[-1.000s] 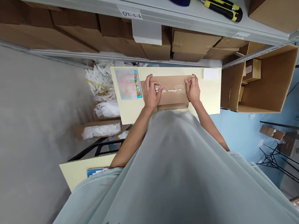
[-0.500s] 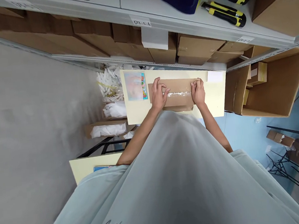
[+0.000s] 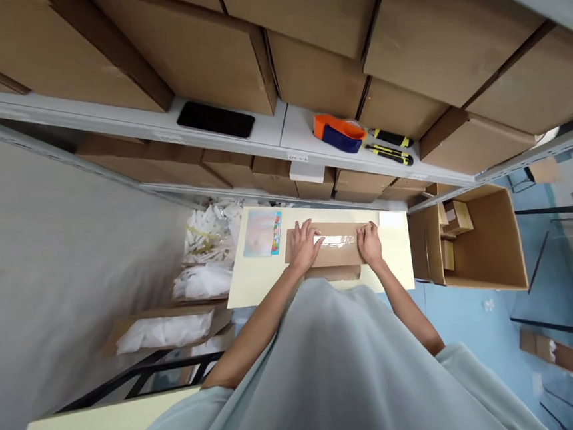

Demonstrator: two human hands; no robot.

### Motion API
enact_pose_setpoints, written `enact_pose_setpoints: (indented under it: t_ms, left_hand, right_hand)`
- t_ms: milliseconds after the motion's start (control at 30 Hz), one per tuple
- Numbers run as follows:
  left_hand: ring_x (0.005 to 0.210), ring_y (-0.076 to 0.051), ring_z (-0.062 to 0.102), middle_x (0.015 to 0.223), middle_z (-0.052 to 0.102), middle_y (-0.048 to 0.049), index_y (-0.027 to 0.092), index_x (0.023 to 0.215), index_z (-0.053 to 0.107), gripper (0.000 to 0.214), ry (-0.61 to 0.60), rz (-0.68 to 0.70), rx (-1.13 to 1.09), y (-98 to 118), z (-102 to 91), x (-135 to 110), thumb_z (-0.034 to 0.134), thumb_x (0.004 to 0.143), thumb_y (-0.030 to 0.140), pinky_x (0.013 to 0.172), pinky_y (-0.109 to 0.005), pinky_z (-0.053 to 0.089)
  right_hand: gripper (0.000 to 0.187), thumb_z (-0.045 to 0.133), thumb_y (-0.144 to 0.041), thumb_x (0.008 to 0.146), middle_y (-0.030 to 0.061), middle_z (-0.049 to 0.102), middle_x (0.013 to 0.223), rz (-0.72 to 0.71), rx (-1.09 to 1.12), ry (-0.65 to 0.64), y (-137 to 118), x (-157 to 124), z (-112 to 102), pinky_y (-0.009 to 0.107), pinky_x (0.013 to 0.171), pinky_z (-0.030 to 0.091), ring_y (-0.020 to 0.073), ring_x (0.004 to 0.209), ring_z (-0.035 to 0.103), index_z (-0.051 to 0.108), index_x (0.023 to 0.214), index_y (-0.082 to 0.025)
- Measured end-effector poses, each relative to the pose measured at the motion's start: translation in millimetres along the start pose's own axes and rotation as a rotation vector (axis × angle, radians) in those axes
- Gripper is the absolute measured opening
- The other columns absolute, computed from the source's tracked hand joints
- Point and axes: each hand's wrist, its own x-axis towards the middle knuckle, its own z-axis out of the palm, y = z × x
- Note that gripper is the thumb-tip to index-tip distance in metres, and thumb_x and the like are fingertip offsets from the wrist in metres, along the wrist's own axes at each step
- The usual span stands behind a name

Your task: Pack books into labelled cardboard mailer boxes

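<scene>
A flattish brown cardboard box [image 3: 338, 229] lies on the pale yellow table, with a shiny strip of clear tape [image 3: 339, 240] along its middle and a flap toward my body. My left hand [image 3: 304, 248] grips its left part, fingers bent over the cardboard and thumb by the tape's left end. At the right end, my right hand [image 3: 370, 242] is closed on the edge with curled fingers. What lies inside the box is hidden. Left of it is a colourful flat packet [image 3: 262, 233] in clear wrapping.
The pale table [image 3: 395, 259] stands against a metal shelf [image 3: 259, 137] of cartons. A phone [image 3: 215, 119], an orange-and-blue tape dispenser [image 3: 339, 133] and yellow-black cutters [image 3: 390, 154] lie on the shelf. A large open carton [image 3: 490, 244] stands right; white packing material [image 3: 208, 238] lies left.
My view has tilted upward, bringing more shelf cartons and the phone into sight. Both hands stay on the cardboard box, with only slight shifts of the fingers.
</scene>
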Motion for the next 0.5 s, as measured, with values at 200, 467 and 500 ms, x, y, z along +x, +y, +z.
enact_pose_setpoints:
  t_ms: [200,467,500]
  left_hand:
    - [0.18,-0.046,0.029,0.182,0.051,-0.0204,0.023,0.098,0.067,0.014,0.132,0.21,0.016,61,-32.7,69,0.059,0.109,0.026,0.144,-0.082,0.018]
    - [0.165,-0.039,0.052,0.17,0.059,-0.0198,0.023,0.109,0.069,0.011,0.558,0.406,-0.241,161,-105.0,175,0.066,0.101,0.016,0.141,-0.064,0.039]
    - [0.164,-0.038,0.053,0.168,0.061,-0.019,0.024,0.109,0.069,0.012,0.589,0.406,-0.26,163,-108.0,174,0.066,0.101,0.016,0.141,-0.064,0.04]
  right_hand:
    - [0.025,0.044,-0.029,0.116,0.0316,0.064,0.154,-0.287,-0.148,0.161,-74,70,-55,0.062,0.127,0.051,0.0393,0.145,0.064,0.066,0.118,-0.017]
    - [0.046,0.042,-0.012,0.109,0.0362,0.062,0.158,-0.384,-0.285,0.216,-207,198,-106,0.064,0.133,0.042,0.0396,0.154,0.059,0.058,0.151,-0.002]
    - [0.046,0.041,-0.01,0.108,0.0379,0.063,0.156,-0.349,-0.295,0.195,-214,205,-106,0.065,0.133,0.042,0.0398,0.153,0.06,0.059,0.149,0.0]
